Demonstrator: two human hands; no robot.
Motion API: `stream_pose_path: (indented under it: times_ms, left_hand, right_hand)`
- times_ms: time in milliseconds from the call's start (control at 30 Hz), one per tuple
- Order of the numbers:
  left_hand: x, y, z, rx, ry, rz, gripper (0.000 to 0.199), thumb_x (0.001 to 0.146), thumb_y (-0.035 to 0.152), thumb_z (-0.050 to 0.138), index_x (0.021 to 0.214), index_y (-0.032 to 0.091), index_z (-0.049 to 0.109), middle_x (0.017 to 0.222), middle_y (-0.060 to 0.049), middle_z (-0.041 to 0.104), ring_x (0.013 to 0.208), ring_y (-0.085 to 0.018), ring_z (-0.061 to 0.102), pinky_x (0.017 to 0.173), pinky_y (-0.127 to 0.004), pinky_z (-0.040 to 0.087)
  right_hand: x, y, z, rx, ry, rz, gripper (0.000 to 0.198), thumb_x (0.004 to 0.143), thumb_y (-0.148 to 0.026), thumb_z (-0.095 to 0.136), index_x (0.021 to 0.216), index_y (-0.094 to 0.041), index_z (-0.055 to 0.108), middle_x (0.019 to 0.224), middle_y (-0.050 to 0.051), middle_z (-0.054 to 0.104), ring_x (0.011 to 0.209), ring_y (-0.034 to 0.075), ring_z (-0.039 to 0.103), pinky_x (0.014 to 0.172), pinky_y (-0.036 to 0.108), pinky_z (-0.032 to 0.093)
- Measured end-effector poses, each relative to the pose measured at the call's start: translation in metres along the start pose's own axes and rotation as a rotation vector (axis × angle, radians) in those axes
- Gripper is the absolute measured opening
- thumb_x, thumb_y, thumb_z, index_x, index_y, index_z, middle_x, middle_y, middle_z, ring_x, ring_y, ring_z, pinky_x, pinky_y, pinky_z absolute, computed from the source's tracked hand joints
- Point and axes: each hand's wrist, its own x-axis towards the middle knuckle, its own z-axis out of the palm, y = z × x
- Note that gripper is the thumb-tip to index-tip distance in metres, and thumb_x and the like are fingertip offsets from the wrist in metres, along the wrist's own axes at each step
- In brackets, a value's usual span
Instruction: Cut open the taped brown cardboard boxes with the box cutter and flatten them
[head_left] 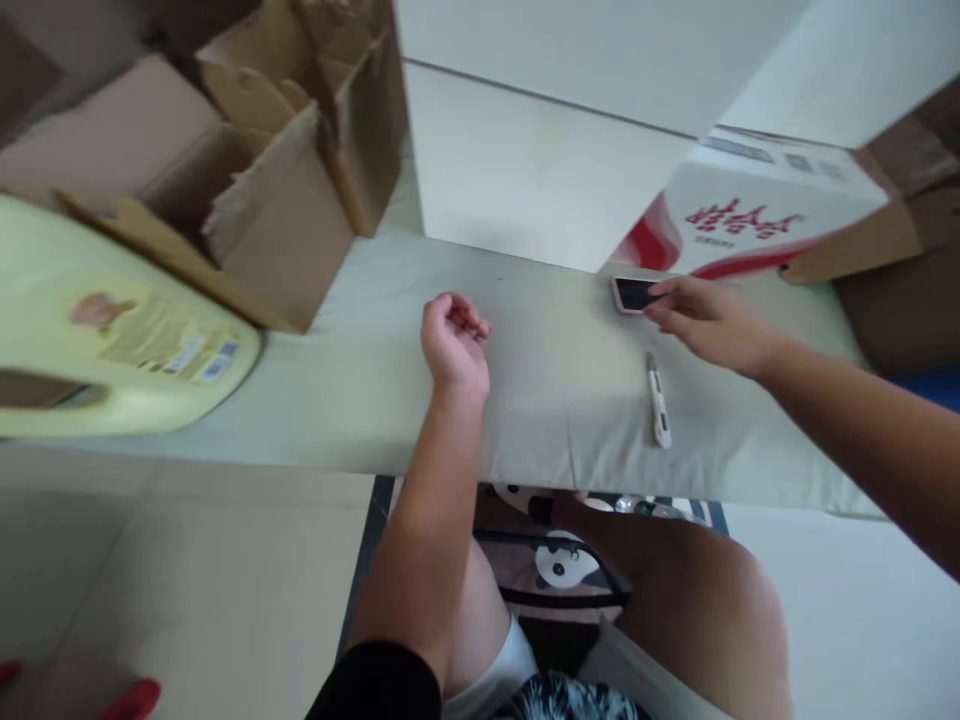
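Observation:
My left hand [455,345] rests above the cloth-covered table with its fingers loosely curled in; nothing shows inside them. At the right, my right hand [705,315] has its thumb and fingers closed around the right end of a smartphone [632,294]. The phone has a dark screen and a pale rim, and lies near the foot of the white boxes. A slim white utility knife [659,405] lies on the cloth below my right hand, apart from it, its tip pointing away from me.
Large white boxes [525,170] stand along the back, beside a white-and-red printed carton [742,220]. Open cardboard boxes [292,210] and a big pale yellow jug [150,340] take up the left. The pale green tablecloth [360,400] hangs over the front edge, above my legs.

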Motion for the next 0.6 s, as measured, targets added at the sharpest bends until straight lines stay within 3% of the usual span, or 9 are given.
stream_pose_path:
  times_ms: [100,200,333,400,467,533,600]
  left_hand:
    - [0.003,0.019,-0.013,-0.033,0.069,0.218,0.033,0.094,0.029,0.048,0.063,0.02,0.048,0.054,0.004,0.037,0.046,-0.009,0.038,0.054,-0.023,0.036]
    - [0.002,0.04,-0.026,-0.032,0.126,0.415,0.036,0.096,0.029,0.045,0.061,0.02,0.044,0.055,0.004,0.033,0.049,-0.01,0.037,0.056,-0.024,0.036]
    - [0.002,0.061,-0.036,0.007,0.216,0.582,0.039,0.097,0.028,0.04,0.059,0.02,0.034,0.056,0.002,0.029,0.051,-0.011,0.034,0.055,-0.025,0.033]
    - [0.005,0.066,-0.038,0.015,0.249,0.596,0.039,0.098,0.027,0.038,0.06,0.02,0.032,0.056,0.002,0.027,0.052,-0.012,0.032,0.055,-0.026,0.032]
    - [0.009,0.067,-0.041,0.039,0.243,0.585,0.041,0.1,0.026,0.037,0.06,0.02,0.031,0.057,0.001,0.027,0.053,-0.012,0.032,0.055,-0.028,0.032]
    - [0.008,0.066,-0.042,0.1,0.201,0.598,0.042,0.1,0.022,0.036,0.058,0.021,0.031,0.057,0.0,0.027,0.054,-0.014,0.034,0.056,-0.03,0.033]
    - [0.001,0.067,-0.041,0.186,0.176,0.694,0.042,0.098,0.017,0.038,0.056,0.021,0.035,0.057,-0.001,0.029,0.056,-0.016,0.037,0.058,-0.031,0.036]
  right_hand:
    - [0.021,-0.088,0.054,-0.052,-0.22,-0.229,0.034,0.089,-0.024,0.062,0.122,-0.018,0.065,0.103,0.011,0.078,0.092,0.024,0.074,0.09,0.043,0.059]
    - [0.032,-0.186,0.102,-0.073,-0.278,-0.491,0.049,0.087,-0.018,0.059,0.135,-0.02,0.06,0.096,0.005,0.079,0.085,0.023,0.073,0.088,0.04,0.058]
    - [0.041,-0.289,0.146,-0.055,-0.3,-0.698,0.085,0.081,-0.007,0.054,0.161,-0.025,0.033,0.083,0.0,0.078,0.075,0.024,0.071,0.08,0.039,0.058]
    - [0.047,-0.316,0.161,-0.091,-0.323,-0.71,0.082,0.079,-0.008,0.057,0.156,-0.032,0.042,0.095,0.001,0.08,0.086,0.023,0.075,0.085,0.035,0.059]
    - [0.052,-0.325,0.171,-0.145,-0.315,-0.717,0.062,0.083,-0.011,0.052,0.144,-0.025,0.054,0.11,0.001,0.078,0.109,0.024,0.075,0.097,0.037,0.058]
    - [0.055,-0.316,0.172,-0.162,-0.282,-0.702,0.047,0.089,-0.014,0.045,0.133,-0.021,0.06,0.111,-0.001,0.074,0.12,0.026,0.072,0.105,0.045,0.054]
    - [0.054,-0.294,0.165,-0.107,-0.237,-0.684,0.035,0.09,-0.019,0.051,0.122,-0.022,0.064,0.105,-0.002,0.074,0.113,0.026,0.075,0.105,0.046,0.055]
